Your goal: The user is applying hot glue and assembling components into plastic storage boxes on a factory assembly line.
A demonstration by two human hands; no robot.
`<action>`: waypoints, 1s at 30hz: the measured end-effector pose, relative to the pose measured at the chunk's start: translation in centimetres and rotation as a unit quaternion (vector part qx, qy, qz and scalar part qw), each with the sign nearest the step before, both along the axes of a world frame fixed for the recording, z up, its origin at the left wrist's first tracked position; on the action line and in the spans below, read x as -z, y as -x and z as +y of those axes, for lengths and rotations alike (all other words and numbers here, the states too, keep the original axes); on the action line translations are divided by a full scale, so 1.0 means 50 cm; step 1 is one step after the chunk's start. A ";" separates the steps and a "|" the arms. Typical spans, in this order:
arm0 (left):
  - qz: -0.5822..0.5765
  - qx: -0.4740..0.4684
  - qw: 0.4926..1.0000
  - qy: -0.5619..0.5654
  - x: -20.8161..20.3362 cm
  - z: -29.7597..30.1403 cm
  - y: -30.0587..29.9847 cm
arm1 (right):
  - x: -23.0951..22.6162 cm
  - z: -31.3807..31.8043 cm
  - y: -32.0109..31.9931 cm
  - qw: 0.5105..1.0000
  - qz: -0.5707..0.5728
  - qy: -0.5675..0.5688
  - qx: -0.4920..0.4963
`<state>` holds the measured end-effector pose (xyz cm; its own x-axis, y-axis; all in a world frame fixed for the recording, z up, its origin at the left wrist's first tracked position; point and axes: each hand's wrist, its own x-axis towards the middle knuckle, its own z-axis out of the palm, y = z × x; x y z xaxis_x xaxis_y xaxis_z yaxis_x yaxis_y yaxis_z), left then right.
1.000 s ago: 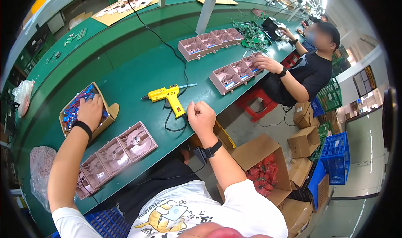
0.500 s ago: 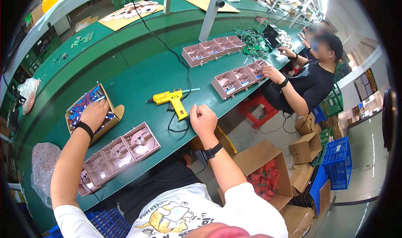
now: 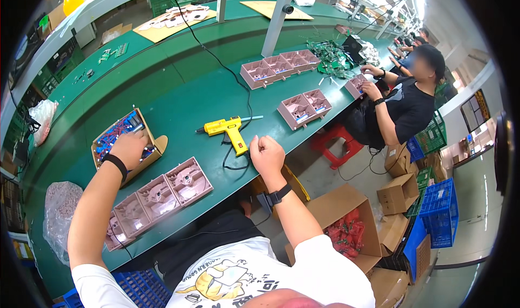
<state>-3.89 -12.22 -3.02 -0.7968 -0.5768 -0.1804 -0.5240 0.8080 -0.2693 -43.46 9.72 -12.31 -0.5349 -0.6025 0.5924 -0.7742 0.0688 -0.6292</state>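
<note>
Near the front edge of the green workbench [image 3: 179,99], toward its L end, sits a small cardboard box [image 3: 157,145] of blue and red parts. L hand [image 3: 129,148] is down inside it, palm over the parts; fingers hidden, so can't tell if they grip anything. R hand [image 3: 266,153] is curled into a closed fist at the front edge, nothing visible in it, just beside the handle of the yellow glue gun [image 3: 227,129], which lies on its side w/ its black cord looping under the fist. Between the arms, along the front edge, a row of pink moulded trays [image 3: 157,194]. More pink trays [image 3: 303,107] farther R, where a co-worker in a black shirt [image 3: 409,105] works w/ both hands at the bench.
</note>
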 end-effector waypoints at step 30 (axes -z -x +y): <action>0.173 -0.026 0.985 -0.011 -0.039 0.049 -0.027 | 0.010 -0.001 0.003 1.000 -0.012 0.009 0.003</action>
<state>-2.56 -9.74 -1.07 -0.7827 -0.6169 0.0830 -0.6215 0.7818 -0.0506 -43.63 9.69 -12.82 -0.5528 -0.5879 0.5905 -0.7588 0.0622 -0.6484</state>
